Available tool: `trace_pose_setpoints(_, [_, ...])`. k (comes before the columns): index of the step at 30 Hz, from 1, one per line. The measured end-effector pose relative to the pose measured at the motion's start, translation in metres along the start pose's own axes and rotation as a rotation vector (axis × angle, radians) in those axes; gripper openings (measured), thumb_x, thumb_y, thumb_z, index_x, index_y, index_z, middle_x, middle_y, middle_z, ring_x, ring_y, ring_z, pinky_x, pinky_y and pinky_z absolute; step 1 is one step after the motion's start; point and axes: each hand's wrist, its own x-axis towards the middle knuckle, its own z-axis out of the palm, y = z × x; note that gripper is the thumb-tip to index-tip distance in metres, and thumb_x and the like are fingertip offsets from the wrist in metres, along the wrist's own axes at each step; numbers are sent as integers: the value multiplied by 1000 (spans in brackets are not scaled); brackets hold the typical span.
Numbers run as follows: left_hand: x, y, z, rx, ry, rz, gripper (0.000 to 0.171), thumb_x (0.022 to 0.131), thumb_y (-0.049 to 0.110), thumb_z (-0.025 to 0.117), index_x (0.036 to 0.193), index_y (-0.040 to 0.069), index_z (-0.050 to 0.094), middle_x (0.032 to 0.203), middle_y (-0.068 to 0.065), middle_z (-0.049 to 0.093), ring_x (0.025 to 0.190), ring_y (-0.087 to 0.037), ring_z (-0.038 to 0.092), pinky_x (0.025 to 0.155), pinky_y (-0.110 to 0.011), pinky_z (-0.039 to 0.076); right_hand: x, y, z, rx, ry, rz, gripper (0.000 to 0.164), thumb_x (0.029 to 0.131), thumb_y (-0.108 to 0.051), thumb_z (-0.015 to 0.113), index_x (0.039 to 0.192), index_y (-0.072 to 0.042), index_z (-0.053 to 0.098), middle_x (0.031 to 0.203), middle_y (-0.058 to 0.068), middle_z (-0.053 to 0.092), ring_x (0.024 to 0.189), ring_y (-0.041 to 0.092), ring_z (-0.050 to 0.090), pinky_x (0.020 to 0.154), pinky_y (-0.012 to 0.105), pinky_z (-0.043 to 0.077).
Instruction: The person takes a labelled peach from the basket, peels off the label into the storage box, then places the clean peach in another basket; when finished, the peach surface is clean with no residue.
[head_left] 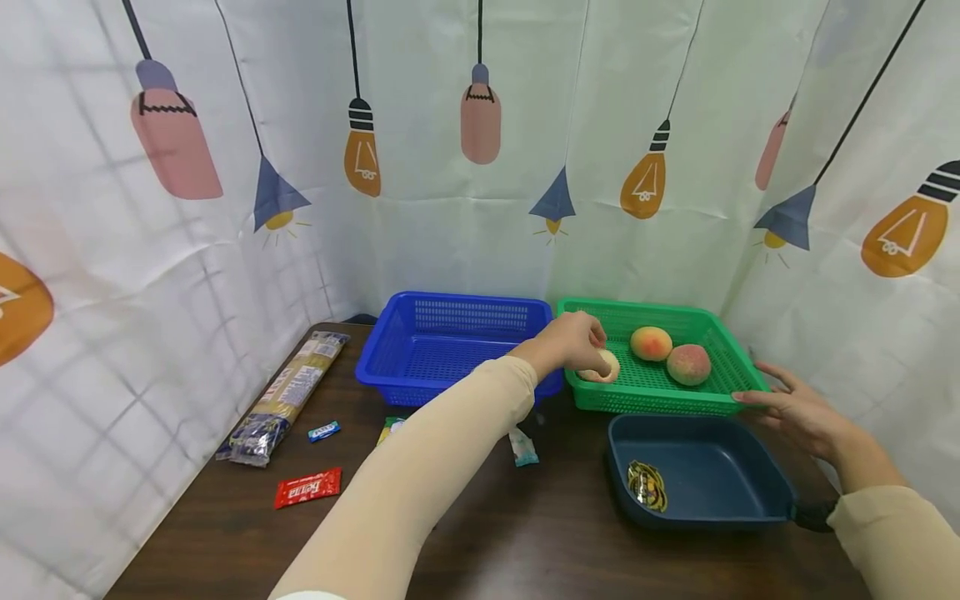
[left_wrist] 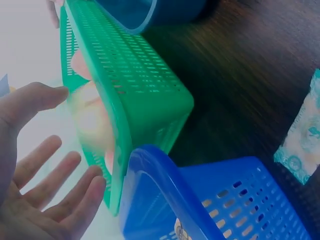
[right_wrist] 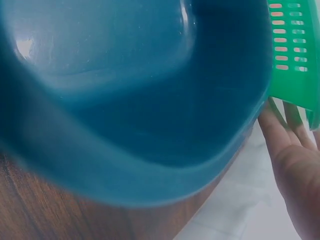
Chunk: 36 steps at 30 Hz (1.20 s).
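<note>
My left hand [head_left: 573, 340] reaches over the left end of the green basket [head_left: 645, 400], right above a pale, peach-like fruit [head_left: 600, 367]. In the left wrist view, that fruit [left_wrist: 92, 120] lies inside the rim, and the thumb and spread fingers of the hand [left_wrist: 45, 185] stand apart from it. An orange-yellow peach [head_left: 651, 343] and a pinker peach [head_left: 688, 365] sit further right in the basket. My right hand [head_left: 806, 412] touches the basket's front right corner with thumb and extended fingers; some fingertips are hidden behind the green side in the right wrist view.
The blue basket [head_left: 386, 354] stands left of the green one. In front is a dark blue bin [head_left: 720, 475] holding a small bundle of bands [head_left: 647, 486]. A long noodle packet [head_left: 288, 400], red wrapper [head_left: 307, 488], blue wrapper [head_left: 324, 431] and pale wrapper [head_left: 522, 447] lie on the table.
</note>
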Motion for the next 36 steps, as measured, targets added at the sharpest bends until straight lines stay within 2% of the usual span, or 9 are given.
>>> trace_pose_setpoints(3, [-1,-2,0,-5,-21,-1,56,93,36,87,144,17,71,136,-2,74,120,-18,70,93,-33,62,0,1,0,11,-7,-8,112,112,-21,67,172,-5,-25,169,39,27,111,-1,72,97,27,64])
trace_pose_setpoints(5, [-2,-4,1,4,-35,3,58,94,40,88,144,18,70,139,-1,73,122,-17,69,95,-33,62,0,2,0,33,-11,-12,111,112,-20,66,173,-6,-25,176,42,3,110,-2,71,96,26,64])
trace_pose_setpoints(9, [-11,-7,1,-5,-28,39,51,93,39,90,137,20,71,140,-3,72,123,-17,67,97,-33,60,-1,0,1,2,-6,-7,109,113,-22,66,173,-5,-24,177,42,-1,113,0,71,97,27,63])
trace_pose_setpoints(13, [-23,-9,1,-40,2,82,43,92,35,92,126,21,71,134,-3,73,122,-19,67,95,-35,60,-5,-7,1,-190,33,4,108,112,-34,66,174,-1,-16,176,46,-3,141,37,61,112,49,58])
trace_pose_setpoints(17, [-30,-11,-1,-37,0,91,43,92,37,92,126,21,71,136,-2,73,125,-20,68,98,-36,60,-13,-20,7,-342,84,-16,109,110,-40,68,174,3,-9,176,46,-8,159,70,15,120,80,34])
trace_pose_setpoints(20, [-33,-13,-6,-28,-7,77,51,93,38,91,136,19,71,140,-3,73,128,-22,68,101,-38,61,-18,-32,16,-435,122,-60,103,110,-39,68,174,6,1,176,46,-4,158,73,7,115,86,32])
trace_pose_setpoints(27, [-37,-22,-22,18,-19,54,52,92,41,90,137,21,74,145,-7,69,127,-25,67,99,-40,61,-30,-56,43,-661,236,-186,82,112,-42,65,169,7,31,173,47,18,153,73,23,108,87,34])
trace_pose_setpoints(32, [-37,-31,-37,68,-58,15,52,90,44,90,134,23,74,146,-8,67,121,-23,68,93,-38,62,-36,-69,75,-632,312,-315,72,110,-38,71,163,2,44,167,42,34,152,69,31,109,85,34])
trace_pose_setpoints(36, [-39,-40,-47,58,-97,8,56,91,39,90,138,15,73,144,-11,67,118,-26,69,97,-44,63,-47,-76,109,-510,329,-441,65,107,-28,77,161,-3,50,166,32,43,155,57,35,114,83,33])
